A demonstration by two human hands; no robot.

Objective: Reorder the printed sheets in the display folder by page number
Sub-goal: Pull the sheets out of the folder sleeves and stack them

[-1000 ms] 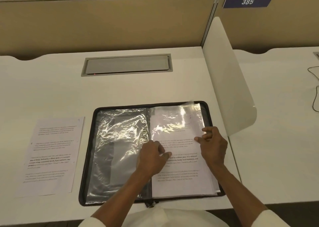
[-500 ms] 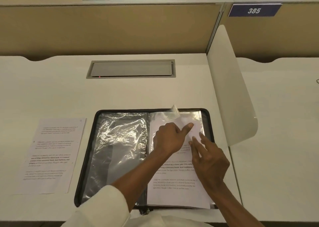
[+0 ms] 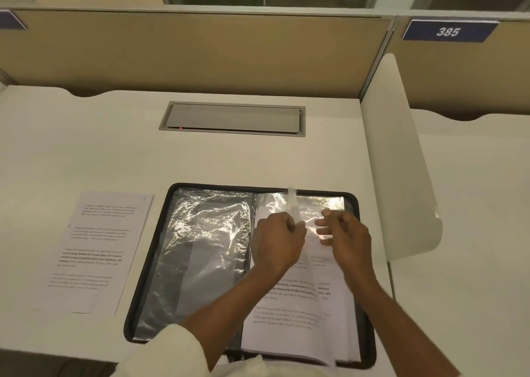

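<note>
White cubicle desk, tan partition behind, cable hatch at twelve o'clock, curved white divider at two o'clock. Display folder lies open and flat near the front edge, at about six o'clock, its long axis running from the person toward the partition, spine down the middle.

Left-hand sleeve is empty and wrinkled. Right-hand side holds a stack of printed sheets, text reading toward the person, tops pointing to twelve o'clock.

Left hand is closed in a pinch on the clear plastic sleeve edge, which stands lifted near the pocket mouth. Right hand has fingers spread and partly curled at the sheet's upper portion; whether it grips the paper or only presses it cannot be told.

Judgement: the plastic is held up to open the pocket, so the sheet can slide along the long axis.

One loose printed sheet lies at nine o'clock, just beside the folder, probably set aside pending reordering.
</note>
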